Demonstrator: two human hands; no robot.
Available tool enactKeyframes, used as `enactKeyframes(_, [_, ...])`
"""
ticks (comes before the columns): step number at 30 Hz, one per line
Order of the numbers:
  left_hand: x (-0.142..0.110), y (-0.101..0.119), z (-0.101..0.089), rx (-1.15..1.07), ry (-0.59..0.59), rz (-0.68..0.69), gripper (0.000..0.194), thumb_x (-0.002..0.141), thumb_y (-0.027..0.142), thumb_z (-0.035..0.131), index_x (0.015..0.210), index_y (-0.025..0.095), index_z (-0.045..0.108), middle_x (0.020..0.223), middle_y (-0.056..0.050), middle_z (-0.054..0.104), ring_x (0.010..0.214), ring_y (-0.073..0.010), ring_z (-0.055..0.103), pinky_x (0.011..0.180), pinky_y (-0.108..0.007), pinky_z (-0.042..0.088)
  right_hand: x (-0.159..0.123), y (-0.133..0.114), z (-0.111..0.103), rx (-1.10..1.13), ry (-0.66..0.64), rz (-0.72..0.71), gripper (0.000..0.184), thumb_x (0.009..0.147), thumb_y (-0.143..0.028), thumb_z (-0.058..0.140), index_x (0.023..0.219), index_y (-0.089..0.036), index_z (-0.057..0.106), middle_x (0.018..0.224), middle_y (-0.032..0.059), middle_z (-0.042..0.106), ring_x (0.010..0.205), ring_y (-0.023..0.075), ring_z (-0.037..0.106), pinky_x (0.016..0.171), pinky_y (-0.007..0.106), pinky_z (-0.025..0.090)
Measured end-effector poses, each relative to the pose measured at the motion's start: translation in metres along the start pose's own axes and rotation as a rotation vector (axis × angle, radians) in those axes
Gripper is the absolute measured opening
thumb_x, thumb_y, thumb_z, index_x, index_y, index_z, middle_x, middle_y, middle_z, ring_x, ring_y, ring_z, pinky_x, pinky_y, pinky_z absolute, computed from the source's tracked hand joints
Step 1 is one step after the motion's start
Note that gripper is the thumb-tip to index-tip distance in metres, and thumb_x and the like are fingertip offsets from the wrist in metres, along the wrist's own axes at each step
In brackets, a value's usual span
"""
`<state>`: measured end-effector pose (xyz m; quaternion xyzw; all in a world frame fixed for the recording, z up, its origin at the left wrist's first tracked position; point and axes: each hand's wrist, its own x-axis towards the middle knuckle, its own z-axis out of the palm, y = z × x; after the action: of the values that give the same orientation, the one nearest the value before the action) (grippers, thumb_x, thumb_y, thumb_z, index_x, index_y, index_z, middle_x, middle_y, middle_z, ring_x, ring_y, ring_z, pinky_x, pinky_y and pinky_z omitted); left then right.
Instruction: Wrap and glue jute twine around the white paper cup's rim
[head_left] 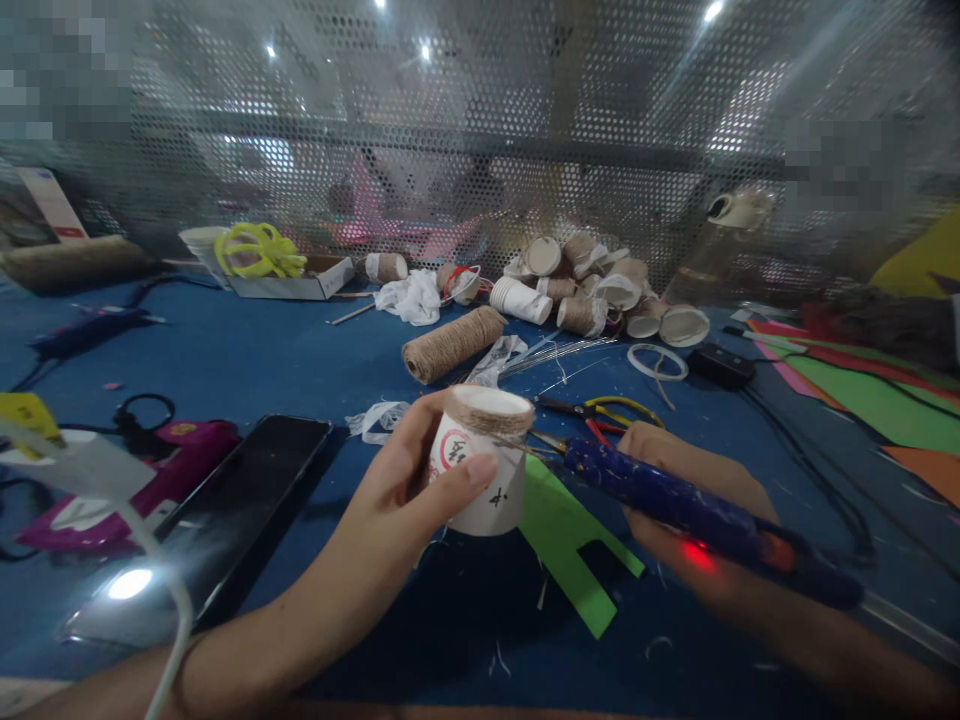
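My left hand (412, 470) is closed around a white paper cup (491, 505) with red and black print. Jute twine (487, 418) is wound in a band around the cup's rim. In my right hand (694, 480) is a blue hot glue gun (660, 495), its metal nozzle pointing left and close to the twine, near or touching it; I cannot tell which. A red light glows on the glue gun, and a clear glue stick (907, 625) sticks out of its back end. Beneath the cup lies a strip of green paper (574, 550).
A twine roll (454, 345) and yellow-handled pliers (615, 408) lie behind the cup. Twine-wrapped cups (592, 285) are heaped along the perforated panel (480, 120). At left are a phone (225, 520) and a magenta glue gun (135, 485); coloured paper sheets (877, 390) lie at right.
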<state>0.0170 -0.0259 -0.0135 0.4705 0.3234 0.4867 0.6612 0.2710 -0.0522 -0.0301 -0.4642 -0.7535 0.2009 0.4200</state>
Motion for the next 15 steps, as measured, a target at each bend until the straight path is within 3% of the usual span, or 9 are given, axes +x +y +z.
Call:
enactKeyframes(7, [-0.0007,0.0011,-0.0003,-0.002,0.005,-0.012,0.019,0.092,0.03,0.08,0.11,0.033,0.078,0.107,0.005,0.081,0.092,-0.0158,0.07,0.078,-0.019,0.055,0.0059,-0.0036,-0.0014,-0.062,0.039,-0.049,0.018,0.085,-0.018,0.062,0.073,-0.026,0.051,0.066,-0.0038,0.051,0.054,0.0164,0.046,0.052,0.032,0.037])
enactKeyframes(11, [-0.0007,0.0003,-0.002,-0.011,-0.011,-0.003,0.02,0.093,0.028,0.079,0.112,0.036,0.078,0.106,0.007,0.081,0.094,-0.0135,0.07,0.079,-0.015,0.054,0.0078,-0.0065,-0.0014,-0.122,0.057,-0.03,0.017,0.085,-0.019,0.061,0.072,-0.026,0.053,0.063,-0.0037,0.053,0.052,0.0165,0.048,0.049,0.031,0.037])
enactKeyframes(15, [0.0003,0.0011,-0.0009,-0.028,-0.016,-0.027,0.018,0.091,0.03,0.081,0.109,0.035,0.079,0.103,0.007,0.081,0.093,-0.0129,0.069,0.079,-0.015,0.054,0.0077,-0.0081,-0.0036,-0.085,0.101,-0.025,0.023,0.09,-0.018,0.061,0.072,-0.028,0.05,0.065,-0.0028,0.056,0.054,0.0185,0.055,0.05,0.032,0.046])
